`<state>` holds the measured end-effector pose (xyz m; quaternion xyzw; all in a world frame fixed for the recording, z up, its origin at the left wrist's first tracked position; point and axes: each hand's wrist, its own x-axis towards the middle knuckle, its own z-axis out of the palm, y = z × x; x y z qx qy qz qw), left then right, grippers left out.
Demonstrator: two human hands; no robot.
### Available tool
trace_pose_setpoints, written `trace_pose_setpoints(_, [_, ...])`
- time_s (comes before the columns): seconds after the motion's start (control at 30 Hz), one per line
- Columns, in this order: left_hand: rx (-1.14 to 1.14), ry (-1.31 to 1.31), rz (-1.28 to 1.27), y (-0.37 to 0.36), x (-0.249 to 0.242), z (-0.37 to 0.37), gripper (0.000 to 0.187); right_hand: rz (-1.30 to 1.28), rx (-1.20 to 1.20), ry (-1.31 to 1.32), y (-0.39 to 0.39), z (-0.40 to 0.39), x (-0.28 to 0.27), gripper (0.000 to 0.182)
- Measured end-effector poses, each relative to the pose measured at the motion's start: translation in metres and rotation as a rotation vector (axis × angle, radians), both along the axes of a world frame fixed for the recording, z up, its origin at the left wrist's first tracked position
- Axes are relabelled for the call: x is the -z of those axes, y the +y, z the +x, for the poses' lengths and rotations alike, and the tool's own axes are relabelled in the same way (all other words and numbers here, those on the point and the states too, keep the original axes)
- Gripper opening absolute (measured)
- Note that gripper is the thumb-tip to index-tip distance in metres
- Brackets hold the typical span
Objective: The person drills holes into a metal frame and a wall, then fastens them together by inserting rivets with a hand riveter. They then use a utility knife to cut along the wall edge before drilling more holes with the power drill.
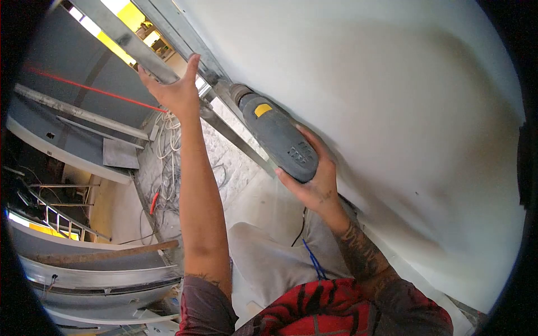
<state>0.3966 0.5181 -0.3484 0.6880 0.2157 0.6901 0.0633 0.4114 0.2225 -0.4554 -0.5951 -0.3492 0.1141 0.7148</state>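
My right hand (pixel 316 182) is wrapped round the rear of a grey power drill (pixel 280 134) with a yellow patch on its side. The drill lies close along the white wall panel (pixel 392 112), its chuck pointing away from me toward the metal framing at the wall's edge. Any bit at its tip is hidden. My left hand (pixel 175 92) braces a metal stud (pixel 131 45), which runs through the crook between thumb and fingers. The thumb points up and some of the fingers are out of sight behind the metal.
Pale cables (pixel 165 137) lie in a tangle on the dusty floor, with a red line (pixel 95 88) stretched above them. A ladder (pixel 61 221) and curved grey panels (pixel 106 283) are at the left. A wooden strip (pixel 106 255) juts out among them.
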Motion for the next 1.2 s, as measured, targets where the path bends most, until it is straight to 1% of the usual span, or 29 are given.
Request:
trace_pose_setpoints(0.03, [-0.021,0.002,-0.003,0.0,0.001,0.0,0.12,-0.002,0.006,0.01,-0.001,0.0,0.0,0.078])
trace_pose_setpoints(0.2, [0.046,-0.007,0.03,0.003,0.003,0.002,0.12,-0.004,0.019,-0.022,0.0,0.0,-0.002,0.078])
trace_pose_setpoints(0.27, [0.141,-0.054,0.009,0.003,0.002,0.003,0.12,-0.006,0.017,-0.038,0.002,0.001,0.002,0.079])
trace_pose_setpoints(0.33, [0.123,-0.039,0.029,0.009,0.003,0.004,0.12,-0.013,0.019,-0.062,0.005,0.004,0.004,0.079])
trace_pose_setpoints(0.4, [0.114,-0.016,0.068,0.015,0.002,0.006,0.12,-0.271,0.017,-0.331,0.018,0.001,0.002,0.082])
trace_pose_setpoints(0.43, [0.14,-0.036,0.07,0.017,0.001,0.01,0.119,-0.07,0.123,-0.366,0.023,0.0,0.009,0.085])
trace_pose_setpoints(0.47, [0.151,-0.042,0.056,0.018,0.007,0.003,0.119,-0.077,0.113,-0.363,0.022,0.0,0.013,0.085])
trace_pose_setpoints(0.5, [0.14,-0.04,0.051,0.013,0.008,-0.002,0.119,-0.076,0.082,-0.298,0.019,0.003,0.01,0.084])
trace_pose_setpoints(0.53, [0.067,-0.019,0.02,0.007,0.007,-0.001,0.117,-0.065,0.058,-0.237,0.017,0.007,0.004,0.084])
trace_pose_setpoints(0.57, [-0.001,0.003,-0.008,0.004,0.002,0.001,0.116,-0.087,0.031,-0.158,0.009,0.004,-0.002,0.077])
trace_pose_setpoints(0.6, [0.003,0.002,-0.001,0.009,0.0,0.003,0.116,-0.08,0.035,-0.158,0.01,0.005,-0.006,0.077])
trace_pose_setpoints(0.67, [0.099,-0.025,0.066,0.017,0.006,0.002,0.116,-0.08,0.083,-0.249,0.01,0.006,-0.008,0.077])
trace_pose_setpoints(0.77, [0.084,-0.034,0.032,0.009,0.002,0.003,0.118,-0.043,0.094,-0.246,0.015,0.004,0.002,0.079])
trace_pose_setpoints(0.9, [0.035,-0.023,0.049,0.014,0.005,0.0,0.12,-0.034,0.119,-0.31,0.008,0.003,-0.001,0.078])
trace_pose_setpoints(0.97, [0.034,-0.021,-0.065,0.001,0.002,0.001,0.12,-0.088,0.072,-0.299,0.014,0.007,-0.004,0.078])
trace_pose_setpoints(1.0, [0.034,-0.026,-0.061,0.002,0.001,0.003,0.12,-0.083,0.073,-0.304,0.012,0.006,-0.006,0.078])
trace_pose_setpoints(1.07, [0.025,-0.016,-0.029,0.007,0.003,0.002,0.12,-0.014,0.047,-0.156,0.005,0.0,-0.007,0.077])
trace_pose_setpoints(1.1, [0.02,-0.021,-0.028,0.007,0.002,0.003,0.12,-0.013,0.042,-0.161,0.004,0.0,-0.008,0.077])
trace_pose_setpoints(1.17, [0.023,-0.014,-0.053,0.004,0.003,0.001,0.121,0.051,-0.005,-0.031,0.002,-0.001,-0.008,0.077])
trace_pose_setpoints(1.2, [0.018,-0.01,-0.057,0.005,0.005,0.0,0.121,0.047,-0.01,-0.027,0.004,-0.003,-0.006,0.077])
